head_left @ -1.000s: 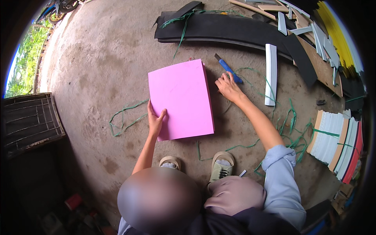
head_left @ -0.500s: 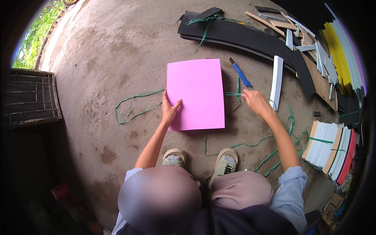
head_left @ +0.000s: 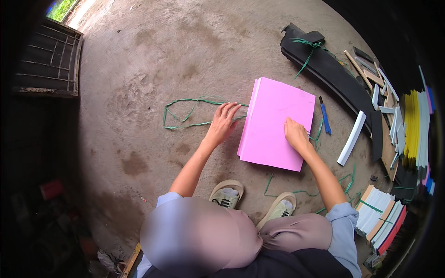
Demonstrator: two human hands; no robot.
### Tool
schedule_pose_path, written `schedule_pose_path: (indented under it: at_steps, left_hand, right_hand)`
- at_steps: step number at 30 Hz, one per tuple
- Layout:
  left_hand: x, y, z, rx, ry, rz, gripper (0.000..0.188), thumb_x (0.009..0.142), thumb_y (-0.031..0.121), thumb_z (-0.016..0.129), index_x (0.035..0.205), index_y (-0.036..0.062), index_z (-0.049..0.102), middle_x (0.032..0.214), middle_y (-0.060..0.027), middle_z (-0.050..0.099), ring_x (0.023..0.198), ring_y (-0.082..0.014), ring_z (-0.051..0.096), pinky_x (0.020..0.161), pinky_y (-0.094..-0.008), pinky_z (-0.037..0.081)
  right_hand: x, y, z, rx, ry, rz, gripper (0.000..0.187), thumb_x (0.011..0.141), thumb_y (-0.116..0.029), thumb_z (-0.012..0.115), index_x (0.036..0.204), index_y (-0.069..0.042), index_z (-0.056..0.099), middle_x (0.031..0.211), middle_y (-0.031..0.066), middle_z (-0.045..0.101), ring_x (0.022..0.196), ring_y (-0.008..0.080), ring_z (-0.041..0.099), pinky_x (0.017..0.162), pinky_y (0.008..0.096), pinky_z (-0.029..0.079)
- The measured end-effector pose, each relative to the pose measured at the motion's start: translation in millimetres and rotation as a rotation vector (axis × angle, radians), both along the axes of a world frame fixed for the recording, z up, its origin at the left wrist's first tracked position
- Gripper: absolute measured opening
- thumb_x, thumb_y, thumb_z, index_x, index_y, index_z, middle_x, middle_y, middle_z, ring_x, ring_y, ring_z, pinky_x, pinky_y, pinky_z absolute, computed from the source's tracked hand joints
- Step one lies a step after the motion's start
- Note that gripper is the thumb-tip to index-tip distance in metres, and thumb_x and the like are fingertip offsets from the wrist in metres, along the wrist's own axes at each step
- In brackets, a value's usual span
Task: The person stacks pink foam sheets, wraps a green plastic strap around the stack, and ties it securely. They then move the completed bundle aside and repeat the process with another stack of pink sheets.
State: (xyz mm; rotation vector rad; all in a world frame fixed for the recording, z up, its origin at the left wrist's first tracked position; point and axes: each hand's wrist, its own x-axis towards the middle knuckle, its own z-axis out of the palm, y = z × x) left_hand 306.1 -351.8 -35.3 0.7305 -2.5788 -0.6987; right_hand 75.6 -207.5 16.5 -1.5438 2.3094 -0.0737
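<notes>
Stack point(head_left: 273, 123): pink, on the floor point(head_left: 139, 69), beyond the shoes point(head_left: 283, 206)
Left hand point(head_left: 222, 124): loosely spread, unclenched, by the twine point(head_left: 185, 99); cannot tell if touching it
Right hand point(head_left: 296, 134): curled on the stack; cannot tell if it grips twine
Knife point(head_left: 325, 118): blue, just right of the stack
Strip point(head_left: 351, 138): white, right of the knife

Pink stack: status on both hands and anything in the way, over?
Left hand open beside green twine, contact unclear. Right hand over pink stack, grip unclear. Blue cutter lies right of stack, not touching it.
</notes>
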Motion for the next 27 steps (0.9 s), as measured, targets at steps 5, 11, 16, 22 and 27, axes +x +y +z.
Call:
schedule_pose_path:
  at_steps: [5,11,16,22,27]
  left_hand:
    - [-9,-25,-6,-0.177,-0.123,-0.14,0.05,0.07,0.024,0.065,0.114,0.0121,0.043,0.118,-0.0071,0.039,0.114,-0.027,0.034,0.097,-0.0422,0.028]
    - [-14,-35,-17,-0.209,-0.129,-0.122,0.022,0.074,0.024,0.06,0.087,0.0103,0.049,0.093,-0.0051,0.049,0.096,-0.0225,0.044,0.083,-0.0364,0.033]
    - [-17,-27,-6,0.105,-0.287,-0.078,0.019,0.08,0.025,0.055,0.079,0.0076,0.048,0.072,-0.0073,0.056,0.07,-0.0252,0.057,0.065,-0.0358,0.043]
    - [14,-54,61,0.15,-0.198,0.049,0.025,0.081,0.026,0.054,0.073,0.0027,0.058,0.066,-0.0127,0.057,0.06,-0.0314,0.055,0.053,-0.0382,0.043]
    - [-5,-51,125,0.379,-0.214,0.157,0.03,0.084,0.028,0.051,0.074,0.0014,0.061,0.052,-0.0089,0.047,0.05,-0.0196,0.044,0.049,-0.0329,0.036]
  right_hand:
    - [-3,0,-5,-0.033,0.005,0.003,0.019,0.085,-0.018,0.042,0.082,0.0,0.046,0.073,0.0225,0.057,0.067,0.0405,0.056,0.062,0.0483,0.045]
    - [-3,2,-7,-0.1,-0.012,0.005,0.017,0.084,-0.017,0.044,0.081,0.0,0.047,0.072,0.0208,0.057,0.065,0.039,0.056,0.061,0.0474,0.045]
    - [-4,6,-6,-0.163,-0.079,-0.019,0.017,0.084,-0.017,0.044,0.08,0.0,0.046,0.073,0.0208,0.056,0.068,0.038,0.056,0.062,0.0461,0.045]
    - [-4,7,-2,-0.146,-0.104,-0.045,0.019,0.085,-0.018,0.043,0.082,0.0,0.048,0.076,0.0222,0.057,0.069,0.0391,0.055,0.064,0.0466,0.044]
    - [-27,14,19,-0.165,-0.329,-0.355,0.028,0.085,-0.025,0.044,0.08,0.001,0.053,0.07,0.0232,0.056,0.066,0.0392,0.055,0.063,0.0435,0.043]
